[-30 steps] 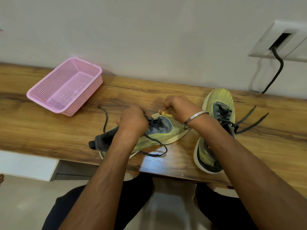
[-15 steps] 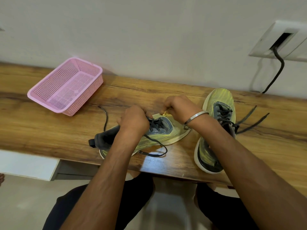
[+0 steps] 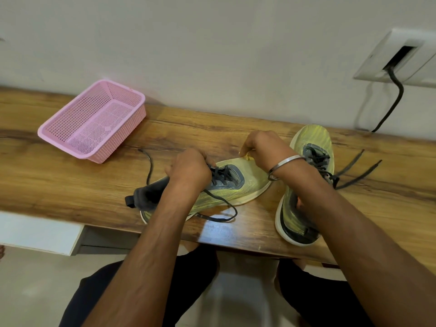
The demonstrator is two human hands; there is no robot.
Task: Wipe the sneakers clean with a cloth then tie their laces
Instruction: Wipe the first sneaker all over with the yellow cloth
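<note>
Yellow-green knit mesh forms the upper of the near sneaker (image 3: 221, 192), which lies at centre frame on the wooden desk (image 3: 70, 185). Your left hand (image 3: 188, 171) is curled over its lace area; whether the fingers pinch a lace cannot be told. Your right hand (image 3: 264, 149) is clenched at the toe, pinching a small yellow item (image 3: 247, 157) that may be the cloth; it is too small to confirm.

Handling: expect a light shoe with a soft, yielding upper and a firmer white sole. Steady it by the sole edge or the dark heel collar. The dark laces (image 3: 221, 215) are limp and hang loose; take them near the eyelets.

Orientation: the near sneaker's long axis runs from lower left to upper right, toe toward the right hand, heel tab toward the left edge. The second sneaker (image 3: 304, 185), at right of centre, points its toe to the top of the frame, its laces (image 3: 354, 171) untied and trailing right.

Upper left: a pink perforated basket (image 3: 94, 123). Upper right: a wall socket (image 3: 401, 60) with a black cable (image 3: 396, 100).
</note>
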